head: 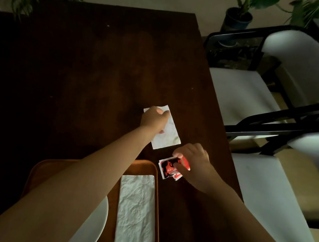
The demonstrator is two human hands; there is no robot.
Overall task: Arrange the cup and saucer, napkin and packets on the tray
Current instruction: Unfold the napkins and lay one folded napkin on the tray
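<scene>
Head view: left hand (pixel 154 119) rests fingers-down on a white napkin (pixel 167 135) lying on the dark tabletop (pixel 79 67); right hand (pixel 192 159) pinches red packets (pixel 169 169) just beside the tray (pixel 147 167), which holds another napkin (pixel 137 208) and a saucer (pixel 95 223)

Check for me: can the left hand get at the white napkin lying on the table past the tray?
Probably yes. The left hand is already on the far napkin, fingers at its far edge, nothing between them. The right hand is busy with the red packets nearer the tray, clear of that path.
</scene>
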